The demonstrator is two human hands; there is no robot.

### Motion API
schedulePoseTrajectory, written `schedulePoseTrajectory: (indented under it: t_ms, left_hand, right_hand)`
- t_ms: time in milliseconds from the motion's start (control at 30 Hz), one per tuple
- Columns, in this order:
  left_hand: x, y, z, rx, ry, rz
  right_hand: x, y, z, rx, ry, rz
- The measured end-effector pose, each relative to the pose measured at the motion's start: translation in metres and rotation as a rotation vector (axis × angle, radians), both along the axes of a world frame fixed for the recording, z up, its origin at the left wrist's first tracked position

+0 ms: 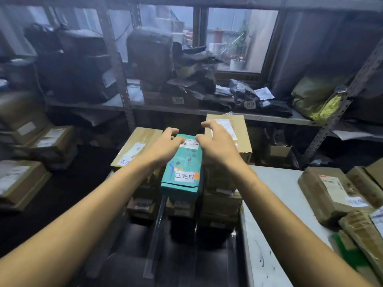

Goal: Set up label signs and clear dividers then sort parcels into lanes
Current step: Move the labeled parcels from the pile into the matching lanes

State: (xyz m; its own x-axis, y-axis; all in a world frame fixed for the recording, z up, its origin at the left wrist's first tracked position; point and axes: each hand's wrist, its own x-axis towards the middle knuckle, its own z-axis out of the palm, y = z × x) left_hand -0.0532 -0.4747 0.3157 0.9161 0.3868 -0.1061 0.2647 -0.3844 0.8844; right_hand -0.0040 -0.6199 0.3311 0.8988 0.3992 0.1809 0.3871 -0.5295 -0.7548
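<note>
Two empty hands: my left hand (pixel 163 147) and right hand (pixel 217 143) hover loosely open over the teal cardboard parcel (pixel 182 168) atop the middle stack. I'd clasp both long sides evenly, sparing the brown cardboard boxes (pixel 136 146) beside it.

Hands: 2, left hand (pixel 163 147) and right hand (pixel 217 145). Teal parcel (pixel 186 160): 1. Brown cartons flanking it: 2, left carton (pixel 134 146), right carton (pixel 238 131). White label signs (pixel 184 176): 2.
</note>
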Motion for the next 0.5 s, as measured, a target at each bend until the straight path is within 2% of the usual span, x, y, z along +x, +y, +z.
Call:
schedulePoseTrajectory:
  t_ms: [167, 300, 500]
  left_hand:
    - [-0.065, 0.043, 0.01, 0.11, -0.055, 0.062]
    - [-0.117, 0.094, 0.013, 0.097, -0.081, 0.155]
    - [-0.195, 0.175, -0.01, -0.138, -0.104, 0.326]
  right_hand:
    - [-0.045, 0.058, 0.002, 0.0, -0.006, 0.263]
    - [-0.082, 0.116, 0.003, 0.025, 0.043, 0.384]
    - [-0.139, 0.207, -0.005, 0.007, 0.079, 0.474]
